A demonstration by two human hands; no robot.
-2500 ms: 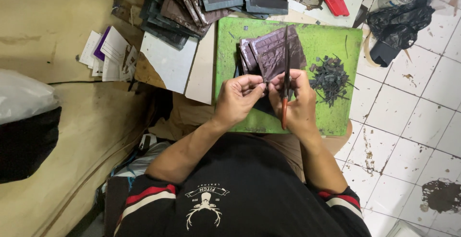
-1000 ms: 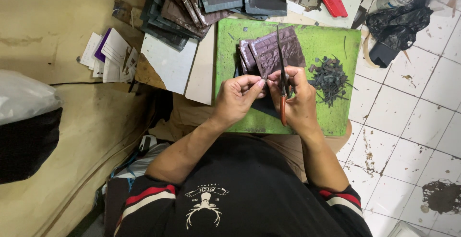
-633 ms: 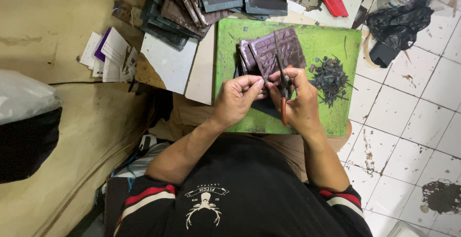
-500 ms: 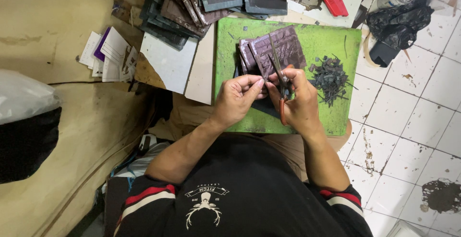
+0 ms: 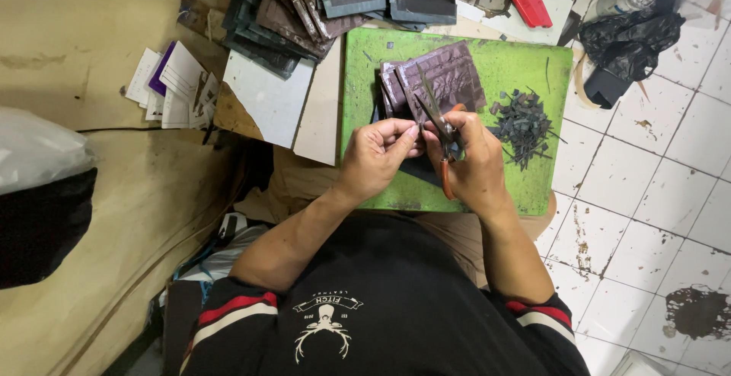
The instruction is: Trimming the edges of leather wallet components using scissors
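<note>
While the person is bending over the green cutting mat, the left hand is pinching a small dark piece between closed fingertips. The right hand is gripping orange-handled scissors, blades angling up over the stack of dark leather pieces. Dark trimmings are lying just beside it.
</note>
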